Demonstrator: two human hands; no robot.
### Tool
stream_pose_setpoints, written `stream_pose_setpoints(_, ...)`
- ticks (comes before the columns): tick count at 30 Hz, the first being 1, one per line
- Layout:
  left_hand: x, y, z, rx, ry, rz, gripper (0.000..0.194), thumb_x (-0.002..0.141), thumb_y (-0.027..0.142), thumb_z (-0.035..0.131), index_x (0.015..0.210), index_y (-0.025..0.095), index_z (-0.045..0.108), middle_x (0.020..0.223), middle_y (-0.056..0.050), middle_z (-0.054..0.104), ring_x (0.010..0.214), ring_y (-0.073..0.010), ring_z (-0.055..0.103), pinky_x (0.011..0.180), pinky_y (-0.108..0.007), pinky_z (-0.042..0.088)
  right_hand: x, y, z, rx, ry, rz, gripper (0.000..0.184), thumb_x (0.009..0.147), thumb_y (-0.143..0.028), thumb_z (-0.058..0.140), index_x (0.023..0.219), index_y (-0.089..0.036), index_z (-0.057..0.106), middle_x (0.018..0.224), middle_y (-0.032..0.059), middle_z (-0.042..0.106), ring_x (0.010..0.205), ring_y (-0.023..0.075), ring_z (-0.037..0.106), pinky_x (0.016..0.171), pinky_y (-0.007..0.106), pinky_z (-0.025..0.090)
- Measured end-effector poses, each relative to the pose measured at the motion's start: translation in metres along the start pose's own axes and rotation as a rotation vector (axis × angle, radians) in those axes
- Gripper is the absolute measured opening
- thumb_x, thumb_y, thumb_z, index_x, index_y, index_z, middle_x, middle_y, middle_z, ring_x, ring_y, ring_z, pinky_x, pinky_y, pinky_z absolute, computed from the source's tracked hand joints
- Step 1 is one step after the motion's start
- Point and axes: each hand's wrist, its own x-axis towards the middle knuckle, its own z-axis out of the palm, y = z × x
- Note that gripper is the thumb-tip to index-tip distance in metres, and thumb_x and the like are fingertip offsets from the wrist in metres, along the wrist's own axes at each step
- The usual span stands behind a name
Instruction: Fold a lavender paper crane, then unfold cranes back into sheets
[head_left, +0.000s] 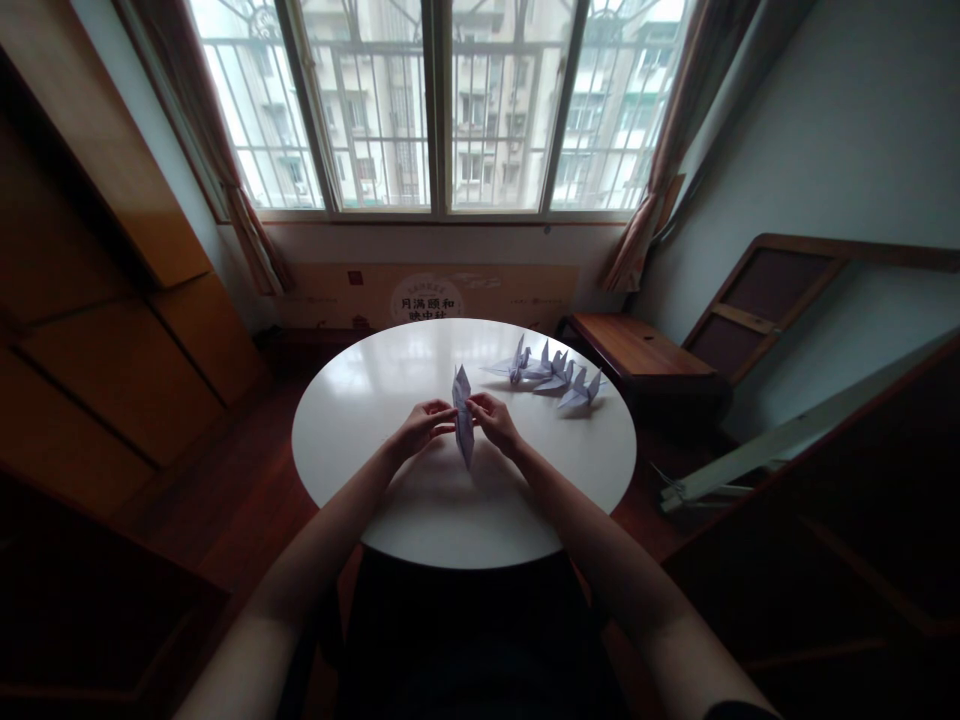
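A folded piece of pale purple-grey paper [463, 420], long and pointed at both ends, is held upright over the middle of the round white table [337, 440]. From the left side my left hand [426, 425] pinches it, fingers closed at its edge. My right hand [492, 420] grips its right edge between thumb and fingers. Beyond my right hand, several folded paper cranes [555, 372] of the same colour stand in a loose row. The nearest of them is a crane [580, 392] at the right end.
A low wooden bench [637, 345] stands behind the table on the right. Wooden cabinets [112, 360] line the left wall. A barred window [439, 110] with tied curtains is ahead, above a printed cardboard panel [322, 290]. A pale folded frame [750, 465] leans at the right.
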Motion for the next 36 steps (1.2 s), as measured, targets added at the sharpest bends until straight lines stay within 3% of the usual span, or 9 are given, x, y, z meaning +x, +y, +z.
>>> stream_pose_setpoints(7,0.0009,-0.002,-0.0029,0.014,-0.035,-0.02,0.034,0.064,0.034,0.084,0.079,0.01,0.065,0.081,-0.008,0.069,0.081,-0.0197,0.067,0.082,-0.037,0.049,-0.0017,-0.0009,-0.0005,-0.036,-0.011,-0.021,0.046,0.065,-0.058,0.072,0.074,-0.019,0.05,0.066,-0.0016,0.059,0.06,0.0134,0.059,0.052,0.026,0.048)
stream_pose_setpoints(15,0.0028,-0.0064,-0.0073,0.013,-0.044,-0.001,0.033,0.063,0.033,0.084,0.078,0.01,0.066,0.077,-0.006,0.069,0.077,-0.0183,0.066,0.08,-0.035,0.047,0.0009,0.0051,-0.0033,-0.134,-0.017,-0.004,0.046,0.062,-0.059,0.074,0.069,-0.016,0.058,0.062,0.0002,0.06,0.055,0.0132,0.057,0.05,0.026,0.045)
stream_pose_setpoints(24,0.0021,-0.0051,-0.005,0.049,-0.045,0.002,0.032,0.064,0.032,0.083,0.078,0.008,0.067,0.078,-0.009,0.07,0.076,-0.0174,0.066,0.075,-0.03,0.046,-0.0031,-0.0042,-0.0007,-0.139,-0.096,-0.004,0.049,0.067,-0.063,0.069,0.072,-0.013,0.067,0.069,0.0046,0.063,0.059,0.014,0.06,0.05,0.025,0.047)
stream_pose_setpoints(32,0.0015,-0.004,-0.0044,0.045,-0.067,-0.001,0.032,0.065,0.034,0.082,0.08,0.008,0.069,0.08,-0.011,0.071,0.077,-0.0201,0.067,0.076,-0.033,0.047,-0.0011,-0.0001,-0.0029,-0.103,-0.028,0.017,0.047,0.06,-0.059,0.076,0.068,-0.016,0.059,0.065,0.0013,0.062,0.056,0.0129,0.059,0.048,0.024,0.047)
stream_pose_setpoints(36,0.001,-0.0023,-0.0041,0.033,-0.06,0.002,0.031,0.064,0.033,0.083,0.078,0.009,0.069,0.078,-0.01,0.071,0.075,-0.0195,0.067,0.078,-0.034,0.048,-0.0018,-0.0006,-0.0023,-0.106,-0.069,0.0,0.047,0.062,-0.06,0.074,0.067,-0.016,0.06,0.065,0.0011,0.062,0.055,0.0121,0.057,0.049,0.024,0.046)
